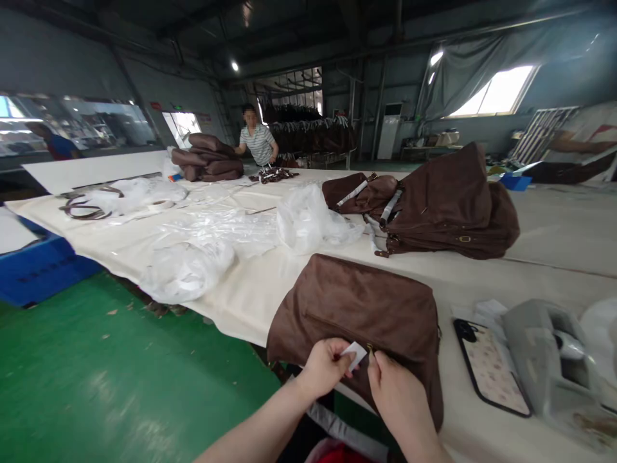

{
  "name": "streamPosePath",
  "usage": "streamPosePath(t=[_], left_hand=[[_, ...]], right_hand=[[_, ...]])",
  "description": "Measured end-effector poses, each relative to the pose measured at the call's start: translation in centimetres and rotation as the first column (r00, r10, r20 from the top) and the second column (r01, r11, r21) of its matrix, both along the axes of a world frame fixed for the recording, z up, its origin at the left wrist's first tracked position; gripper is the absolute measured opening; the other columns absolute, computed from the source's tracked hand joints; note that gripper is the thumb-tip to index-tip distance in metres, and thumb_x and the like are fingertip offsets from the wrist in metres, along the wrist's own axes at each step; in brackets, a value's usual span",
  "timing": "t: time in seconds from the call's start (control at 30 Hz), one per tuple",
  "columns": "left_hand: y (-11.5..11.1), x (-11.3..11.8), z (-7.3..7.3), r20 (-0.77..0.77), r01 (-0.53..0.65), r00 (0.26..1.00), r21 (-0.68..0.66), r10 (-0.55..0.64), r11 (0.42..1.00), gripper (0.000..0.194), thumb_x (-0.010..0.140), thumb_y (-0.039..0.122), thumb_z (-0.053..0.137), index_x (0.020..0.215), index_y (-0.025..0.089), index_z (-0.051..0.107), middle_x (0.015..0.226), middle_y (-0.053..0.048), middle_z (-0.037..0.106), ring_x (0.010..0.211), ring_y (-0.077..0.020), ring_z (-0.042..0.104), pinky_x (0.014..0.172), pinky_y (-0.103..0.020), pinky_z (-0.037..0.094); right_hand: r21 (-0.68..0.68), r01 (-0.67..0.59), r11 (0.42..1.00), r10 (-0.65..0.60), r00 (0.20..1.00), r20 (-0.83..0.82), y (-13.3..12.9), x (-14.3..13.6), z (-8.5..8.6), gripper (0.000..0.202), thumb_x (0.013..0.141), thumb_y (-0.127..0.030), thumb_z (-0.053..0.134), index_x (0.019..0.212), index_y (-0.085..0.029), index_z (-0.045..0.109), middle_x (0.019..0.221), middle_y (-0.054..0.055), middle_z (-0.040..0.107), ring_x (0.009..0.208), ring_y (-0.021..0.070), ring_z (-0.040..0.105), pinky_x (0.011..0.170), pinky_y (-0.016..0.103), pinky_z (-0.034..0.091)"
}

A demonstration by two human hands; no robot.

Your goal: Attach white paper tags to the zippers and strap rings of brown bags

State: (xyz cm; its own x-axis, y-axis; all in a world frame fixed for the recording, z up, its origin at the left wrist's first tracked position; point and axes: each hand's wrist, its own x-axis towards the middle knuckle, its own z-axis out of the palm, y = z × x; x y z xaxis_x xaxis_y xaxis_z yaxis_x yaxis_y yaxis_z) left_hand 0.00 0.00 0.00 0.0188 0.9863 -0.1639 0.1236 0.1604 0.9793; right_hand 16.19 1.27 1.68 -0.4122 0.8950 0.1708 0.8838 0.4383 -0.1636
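Note:
A brown leather bag [371,289] lies on the table's near edge, a zipper running across its upper face. Over its lower part, my left hand [328,365] pinches a small white paper slip [355,354]. Close beside it, my right hand [391,379] has thumb and forefinger closed at a small brass-coloured zipper pull [370,348] on the bag. What exactly sits between those right fingertips is partly hidden. A wrapped pale strap [344,434] hangs below the table edge near my lap.
Crumpled clear plastic bags [308,222] lie left of more brown bags [448,199]. A phone [494,366] and a grey tape dispenser [544,360] sit at right. Across the white table [250,289], a co-worker [258,141] stands beside stacked brown bags [207,161]. A blue crate [48,267] is at left.

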Motion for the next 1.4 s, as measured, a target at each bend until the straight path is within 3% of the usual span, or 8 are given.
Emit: streamPosePath(t=[0.17,0.3,0.43,0.57,0.9,1.17,1.27,1.4], left_hand=[[-0.5,1.4,0.9,-0.213,-0.041,0.974,0.154,0.074,0.987,0.019,0.081,0.022,0.052,0.072,0.015,0.067,0.064,-0.001,0.063,0.058,-0.0122,0.054,0.056,-0.021,0.042],[-0.4,2.3,0.8,-0.136,-0.027,0.989,0.216,0.057,0.976,0.021,0.075,0.01,0.048,0.075,0.016,0.068,0.073,-0.001,0.065,0.068,-0.0137,0.057,0.066,-0.021,0.045],[-0.1,2.3,0.6,-0.055,-0.006,0.998,0.185,0.017,0.983,0.022,0.081,0.017,0.048,0.075,0.015,0.069,0.073,-0.001,0.064,0.069,-0.0142,0.057,0.067,-0.022,0.046],[0.2,2.4,1.2,-0.115,-0.026,0.992,0.168,0.046,0.985,0.029,0.087,0.029,0.048,0.074,0.015,0.068,0.069,-0.001,0.062,0.064,-0.0136,0.054,0.062,-0.022,0.043],[1.0,3.3,1.8,-0.182,-0.031,0.982,0.13,0.055,0.991,0.024,0.079,0.022,0.05,0.061,0.014,0.063,0.058,0.001,0.058,0.054,-0.0098,0.049,0.055,-0.019,0.04],[0.5,3.2,2.1,-0.469,-0.022,0.87,0.268,0.15,0.963,0.019,0.077,0.016,0.048,0.062,0.016,0.06,0.058,0.002,0.055,0.056,-0.0103,0.048,0.054,-0.02,0.036],[0.5,3.1,1.8,-0.356,-0.017,0.93,0.218,0.095,0.976,0.02,0.079,0.018,0.047,0.068,0.016,0.063,0.065,-0.001,0.063,0.061,-0.012,0.057,0.058,-0.02,0.042],[0.8,2.6,1.2,-0.016,-0.019,1.0,0.02,0.019,1.0,0.028,0.083,0.038,0.053,0.079,0.014,0.066,0.071,-0.003,0.067,0.06,-0.0133,0.062,0.059,-0.022,0.049]], right_hand=[[-0.011,0.002,1.0,-0.002,1.0,-0.023,-0.1,0.1,0.4,0.028,0.096,-0.02,0.037,0.079,-0.02,0.059,0.068,0.004,0.068,0.061,0.017,0.066,0.052,0.025,0.037],[-0.03,-0.003,1.0,0.003,1.0,-0.013,-0.1,-0.3,0.4,0.025,0.095,-0.019,0.038,0.083,-0.02,0.06,0.072,0.005,0.07,0.062,0.017,0.066,0.053,0.024,0.037],[-0.096,-0.02,0.995,0.015,0.999,-0.049,0.1,-0.4,0.3,0.025,0.094,-0.019,0.038,0.091,-0.019,0.063,0.077,0.005,0.071,0.066,0.0172,0.067,0.056,0.025,0.039],[-0.123,-0.045,0.991,0.033,0.995,-0.098,0.1,-0.3,0.5,0.028,0.094,-0.017,0.035,0.098,-0.018,0.063,0.084,0.007,0.072,0.073,0.0189,0.068,0.062,0.027,0.042],[-0.328,-0.105,0.939,-0.003,0.95,-0.313,0.4,1.3,-0.1,0.029,0.094,-0.017,0.03,0.089,-0.02,0.059,0.087,0.005,0.071,0.084,0.0185,0.066,0.071,0.026,0.041],[-0.564,-0.008,0.826,-0.261,0.881,-0.395,1.5,1.6,-0.4,0.027,0.092,-0.021,0.032,0.089,-0.019,0.059,0.068,0.002,0.067,0.049,0.0129,0.061,0.057,0.024,0.042],[-0.635,-0.037,0.771,-0.327,0.833,-0.446,1.8,1.4,-0.8,0.027,0.092,-0.021,0.033,0.087,-0.019,0.059,0.061,0.0,0.065,0.043,0.0114,0.059,0.051,0.022,0.043],[-0.686,-0.077,0.724,-0.43,0.728,-0.534,1.8,0.8,-1.7,0.029,0.091,-0.036,0.039,0.082,-0.019,0.06,0.059,-0.001,0.062,0.039,0.0111,0.057,0.038,0.02,0.038]])
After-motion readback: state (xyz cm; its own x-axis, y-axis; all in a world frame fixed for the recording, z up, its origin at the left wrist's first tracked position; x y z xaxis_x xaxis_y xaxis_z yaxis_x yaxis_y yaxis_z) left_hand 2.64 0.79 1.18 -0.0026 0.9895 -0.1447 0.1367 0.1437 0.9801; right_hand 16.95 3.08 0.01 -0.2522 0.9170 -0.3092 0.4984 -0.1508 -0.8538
